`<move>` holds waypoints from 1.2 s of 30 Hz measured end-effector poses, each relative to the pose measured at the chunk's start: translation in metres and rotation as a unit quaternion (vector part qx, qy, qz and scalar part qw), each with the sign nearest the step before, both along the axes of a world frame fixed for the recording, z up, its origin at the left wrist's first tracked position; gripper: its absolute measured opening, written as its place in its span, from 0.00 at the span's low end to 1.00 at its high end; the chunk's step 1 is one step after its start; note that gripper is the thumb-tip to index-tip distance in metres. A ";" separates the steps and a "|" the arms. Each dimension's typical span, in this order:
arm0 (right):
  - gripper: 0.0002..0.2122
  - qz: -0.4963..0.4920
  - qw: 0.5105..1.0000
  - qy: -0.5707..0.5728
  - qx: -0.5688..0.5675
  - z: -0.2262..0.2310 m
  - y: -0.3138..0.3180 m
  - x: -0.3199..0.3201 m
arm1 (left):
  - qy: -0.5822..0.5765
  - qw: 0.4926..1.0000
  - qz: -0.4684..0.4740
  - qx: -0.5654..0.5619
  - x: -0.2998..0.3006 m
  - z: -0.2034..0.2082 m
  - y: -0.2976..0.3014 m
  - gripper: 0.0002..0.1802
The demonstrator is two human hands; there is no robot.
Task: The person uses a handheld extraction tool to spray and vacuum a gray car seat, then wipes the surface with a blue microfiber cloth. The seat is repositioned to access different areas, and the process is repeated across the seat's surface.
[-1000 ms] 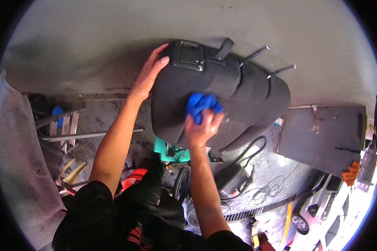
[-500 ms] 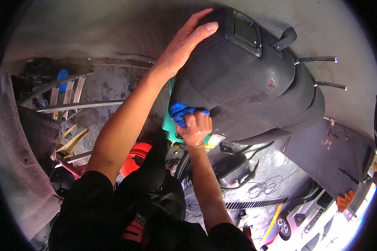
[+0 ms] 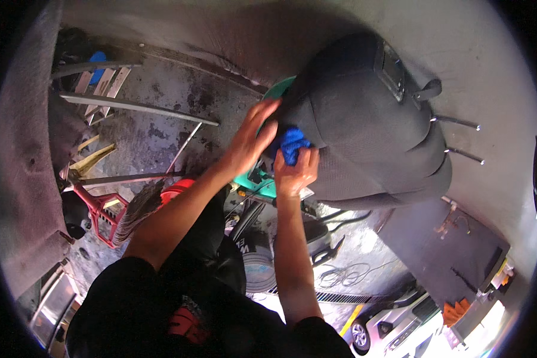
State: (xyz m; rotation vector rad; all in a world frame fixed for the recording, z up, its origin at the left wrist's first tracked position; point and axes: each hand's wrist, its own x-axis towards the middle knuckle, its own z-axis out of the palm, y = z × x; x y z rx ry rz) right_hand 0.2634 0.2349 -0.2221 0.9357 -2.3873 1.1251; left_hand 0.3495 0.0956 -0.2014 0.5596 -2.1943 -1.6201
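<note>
A black fabric car seat back (image 3: pixel 364 125) lies tilted before me, with two metal posts (image 3: pixel 462 123) sticking out at its right end. My right hand (image 3: pixel 298 175) is closed round a bunched blue cloth (image 3: pixel 293 145) and presses it to the seat's near left part. Just left of it, my left hand (image 3: pixel 252 142) has its fingers stretched out along the seat's left edge; the fingertips are partly hidden against the dark fabric. A green plastic support (image 3: pixel 262 186) shows under the seat.
A red bucket (image 3: pixel 176 190) stands by my legs, near a red metal frame (image 3: pixel 101 209) and grey bars (image 3: pixel 140 107) on the left. Below the seat are a dark vacuum-like machine (image 3: pixel 307 238) and coiled cable (image 3: pixel 346 274). A white car (image 3: pixel 400 325) is at lower right.
My left hand has come down from the seat's upper end to its left edge. My right hand has moved the blue cloth slightly up and right. The seat appears turned, and the view has shifted.
</note>
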 end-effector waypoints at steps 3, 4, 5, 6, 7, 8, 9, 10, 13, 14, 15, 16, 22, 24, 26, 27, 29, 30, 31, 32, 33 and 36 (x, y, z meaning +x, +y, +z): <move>0.16 0.001 0.912 -0.397 -0.106 0.004 0.012 0.030 | 0.002 0.999 -0.049 0.001 0.054 0.008 0.046 0.58; 0.18 0.041 0.830 -0.527 -0.176 0.019 0.012 0.034 | 0.044 0.999 -0.024 0.007 0.055 0.013 0.056 0.51; 0.22 0.056 0.802 -0.580 -0.130 0.042 0.013 0.028 | 0.051 0.995 0.060 0.060 0.054 0.023 0.065 0.45; 0.26 0.092 0.769 -0.625 -0.096 0.067 0.011 0.016 | 0.016 0.983 0.123 0.134 0.047 0.033 0.060 0.40; 0.31 0.152 0.802 -0.569 -0.102 0.099 0.017 -0.002 | 0.038 0.971 0.197 0.134 0.036 0.047 0.050 0.30; 0.29 0.186 0.767 -0.595 -0.153 0.131 0.021 -0.024 | 0.075 0.963 0.226 0.125 0.022 0.063 0.038 0.29; 0.27 0.216 0.858 -0.444 -0.141 0.156 0.020 -0.048 | 0.085 0.966 0.240 0.050 0.002 0.080 0.020 0.28; 0.25 0.161 0.937 -0.281 -0.130 0.176 0.021 -0.075 | 0.159 0.962 0.218 0.047 -0.026 0.096 0.003 0.28; 0.27 0.008 0.986 0.165 0.034 0.198 0.010 -0.155 | 0.172 0.939 0.184 -0.233 -0.126 0.138 -0.033 0.33; 0.28 0.017 0.984 0.170 0.058 0.187 0.000 -0.171 | 0.155 0.936 0.144 -0.280 -0.137 0.138 -0.045 0.32; 0.27 0.012 0.972 0.202 0.117 0.173 -0.008 -0.179 | 0.137 0.952 0.122 -0.245 -0.150 0.130 -0.055 0.32; 0.28 0.002 0.962 0.210 0.174 0.161 -0.011 -0.183 | 0.126 0.970 0.091 -0.187 -0.154 0.113 -0.062 0.32; 0.28 -0.038 0.965 0.222 0.132 0.134 -0.009 -0.190 | -0.160 0.960 0.099 0.210 -0.040 -0.066 -0.047 0.27; 0.28 -0.039 0.967 0.212 0.136 0.136 -0.009 -0.190 | -0.138 0.980 0.092 0.111 -0.027 -0.077 -0.045 0.29; 0.30 -0.030 0.965 0.226 0.127 0.138 -0.010 -0.190 | -0.091 0.987 0.117 0.065 -0.050 -0.046 -0.049 0.28; 0.30 -0.026 0.965 0.227 0.128 0.139 -0.011 -0.190 | -0.091 0.987 0.066 0.111 -0.072 -0.024 -0.072 0.26; 0.31 -0.021 0.966 0.227 0.123 0.139 -0.014 -0.189 | 0.164 0.980 0.094 0.065 -0.135 0.025 -0.079 0.22; 0.31 -0.021 0.965 0.225 0.132 0.138 -0.014 -0.186 | 0.211 0.967 0.014 0.140 -0.159 0.041 -0.084 0.23; 0.31 -0.018 0.965 0.226 0.129 0.137 -0.014 -0.187 | 0.202 0.973 0.092 -0.058 -0.161 0.051 -0.073 0.26; 0.31 -0.015 0.967 0.220 0.126 0.140 -0.013 -0.188 | 0.216 0.967 0.118 -0.073 -0.152 0.045 -0.063 0.27; 0.31 -0.018 0.969 0.213 0.121 0.139 -0.012 -0.188 | 0.152 0.976 0.150 -0.038 -0.128 0.035 -0.049 0.26; 0.32 -0.037 0.965 0.225 0.131 0.139 -0.013 -0.187 | 0.035 0.969 0.243 0.013 -0.027 -0.026 0.009 0.23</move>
